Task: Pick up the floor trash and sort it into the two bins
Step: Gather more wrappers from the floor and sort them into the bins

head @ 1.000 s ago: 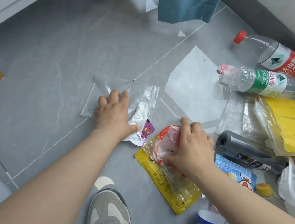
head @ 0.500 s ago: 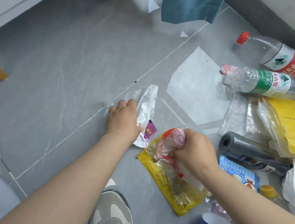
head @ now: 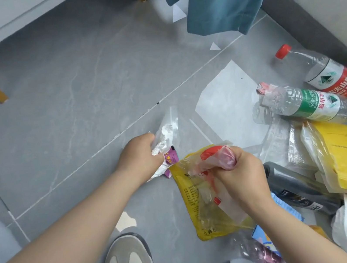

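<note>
Left hand (head: 140,157) gripping a crumpled clear bag (head: 166,134) off the grey floor (head: 62,117), right hand (head: 237,173) clenched on red-printed film (head: 214,159), over a yellow pouch (head: 194,206)

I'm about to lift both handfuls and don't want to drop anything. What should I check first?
1. Left hand grip on the crumpled clear bag: ok, fingers curled round it.
2. Right hand grip on the red-printed bag: ok, bunched in the fist.
3. Red-printed bag free of the yellow pouch: not ok, its lower part lies on the pouch.
4. Purple wrapper secured in the left grip: cannot tell.
5. Bins in view: not ok, neither shows.
</note>
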